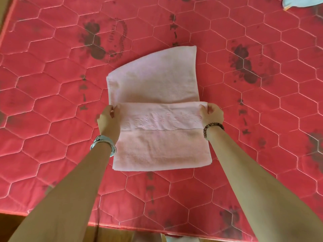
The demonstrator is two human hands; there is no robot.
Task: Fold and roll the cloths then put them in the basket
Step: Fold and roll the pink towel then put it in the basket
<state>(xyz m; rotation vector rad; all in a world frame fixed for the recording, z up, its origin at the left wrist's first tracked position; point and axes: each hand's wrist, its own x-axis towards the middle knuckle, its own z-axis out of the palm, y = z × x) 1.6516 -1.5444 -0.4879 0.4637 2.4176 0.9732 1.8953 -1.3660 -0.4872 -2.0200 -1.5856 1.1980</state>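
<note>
A pale pink cloth [153, 81] lies flat on the red quilted mattress [52, 84], in the middle of the view. Its near end is folded over towards the far end, so an embossed band faces up across the fold. My left hand [109, 119] pinches the left corner of that folded edge. My right hand [212, 114] pinches the right corner. Both hands sit level with each other, about halfway along the cloth. No basket is in view.
A light blue-white cloth [302, 1] shows at the top right corner, cut off by the frame. The mattress's near edge [139, 227] runs across the bottom, with a wooden floor below it. Dark printed marks dot the mattress.
</note>
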